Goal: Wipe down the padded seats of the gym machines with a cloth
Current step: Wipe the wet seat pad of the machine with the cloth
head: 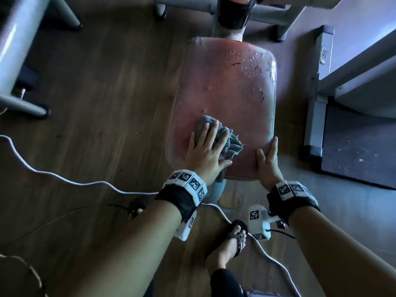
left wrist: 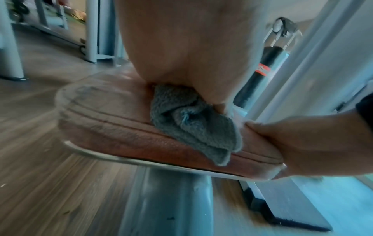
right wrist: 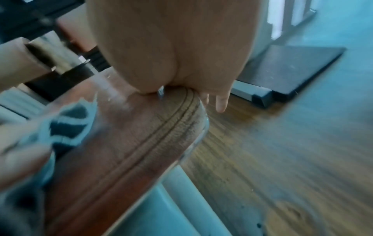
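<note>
A red padded seat [head: 227,93] stands on a grey post in the middle of the head view. A crumpled grey cloth [head: 230,139] lies on its near half. My left hand [head: 205,151] presses flat on the cloth with straight, spread fingers. My right hand [head: 267,159] rests on the seat's near right corner, thumb on top and straight fingers along the side edge. The left wrist view shows the cloth [left wrist: 191,121] bunched under my palm and spilling over the seat's [left wrist: 111,115] front edge. Droplets [head: 252,61] glisten on the seat's far right part.
A white cable [head: 64,179] runs across the wooden floor at the left and passes by my sandalled foot [head: 233,241]. Grey machine frames stand at the left [head: 19,61] and right [head: 317,116]. A black mat [head: 360,146] lies at the right.
</note>
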